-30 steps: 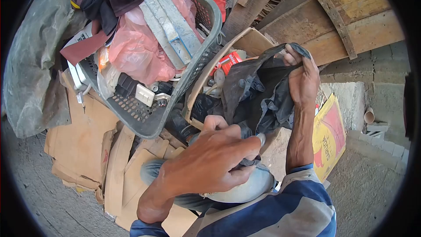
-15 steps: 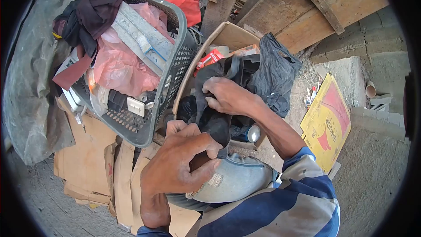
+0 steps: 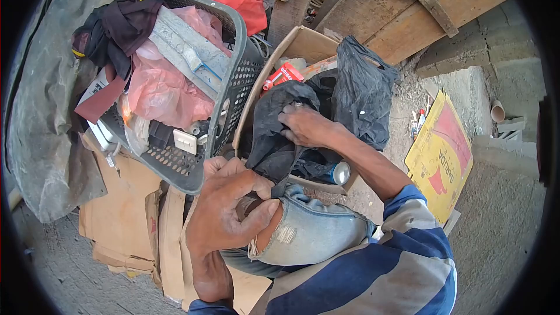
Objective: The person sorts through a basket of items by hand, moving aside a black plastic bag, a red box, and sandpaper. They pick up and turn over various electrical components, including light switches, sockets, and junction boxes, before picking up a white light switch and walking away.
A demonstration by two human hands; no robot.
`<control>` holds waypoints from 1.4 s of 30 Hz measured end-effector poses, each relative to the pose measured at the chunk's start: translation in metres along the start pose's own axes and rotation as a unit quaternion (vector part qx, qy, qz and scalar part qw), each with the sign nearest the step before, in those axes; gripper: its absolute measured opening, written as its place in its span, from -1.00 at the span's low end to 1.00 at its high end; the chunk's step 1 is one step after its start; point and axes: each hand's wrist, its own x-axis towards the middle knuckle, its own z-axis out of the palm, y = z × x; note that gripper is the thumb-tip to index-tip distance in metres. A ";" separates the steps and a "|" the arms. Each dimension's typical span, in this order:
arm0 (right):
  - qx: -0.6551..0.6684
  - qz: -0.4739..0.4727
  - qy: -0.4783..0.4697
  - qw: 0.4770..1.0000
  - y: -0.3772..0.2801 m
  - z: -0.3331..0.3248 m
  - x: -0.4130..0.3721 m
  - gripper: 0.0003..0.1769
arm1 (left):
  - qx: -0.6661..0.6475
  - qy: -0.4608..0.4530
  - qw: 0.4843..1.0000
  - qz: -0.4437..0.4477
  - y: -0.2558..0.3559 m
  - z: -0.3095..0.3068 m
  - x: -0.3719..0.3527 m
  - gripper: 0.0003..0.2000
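A black plastic bag (image 3: 274,134) stretches between both hands over an open cardboard box (image 3: 312,44). My left hand (image 3: 224,204), above the jeans knee, pinches the bag's lower end between thumb and fingers. Inside the box area, my right hand (image 3: 306,125) has its fingers closed on the bag's upper part. Another black bag (image 3: 364,96) drapes over the box's right side. Near the bag lie a red packet (image 3: 283,76) and a can (image 3: 338,173), both in the box.
On the left, a grey plastic basket (image 3: 233,81) holds pink bags, dark cloth and a white socket. Flattened cardboard (image 3: 119,216) lies below it. A yellow Garuda sheet (image 3: 441,154) is at the right. Wooden boards (image 3: 402,11) stand behind the box.
The bag's upper part has spread out around my right hand, which has shifted slightly right. My left hand has moved a little left and down, still pinching the bag.
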 end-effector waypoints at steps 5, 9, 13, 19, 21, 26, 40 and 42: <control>-0.161 0.061 -0.059 0.983 0.010 0.028 0.027 -0.62 | 0.060 -0.019 0.998 -0.029 -0.002 0.004 -0.005 -0.70; -0.269 -0.032 0.054 0.961 0.028 0.020 0.031 -0.55 | 0.057 -0.015 0.998 -0.032 -0.009 0.006 -0.008 -0.64; -0.135 0.095 -0.088 0.982 0.023 -0.007 0.030 -0.43 | 0.025 -0.008 0.999 -0.040 -0.011 0.006 -0.011 -0.69; -0.060 0.010 0.043 0.997 0.028 -0.027 0.022 -0.54 | 0.055 0.000 0.998 -0.038 -0.014 -0.005 -0.015 -0.62; -0.045 0.035 -0.012 0.998 0.018 -0.037 0.015 -0.61 | 0.071 0.011 0.997 -0.043 -0.015 -0.005 -0.017 -0.63; -0.042 0.052 0.034 0.997 -0.007 -0.041 -0.017 -0.73 | 0.058 0.052 0.994 -0.072 -0.016 0.000 0.009 -0.77; -0.032 0.187 0.030 0.981 -0.027 -0.040 -0.050 -0.49 | 0.301 -0.204 0.901 -0.235 -0.125 0.075 0.078 -0.39; -0.010 0.182 0.051 0.982 -0.022 -0.034 -0.051 -0.48 | 0.292 -0.172 0.908 -0.248 -0.130 0.077 0.077 -0.37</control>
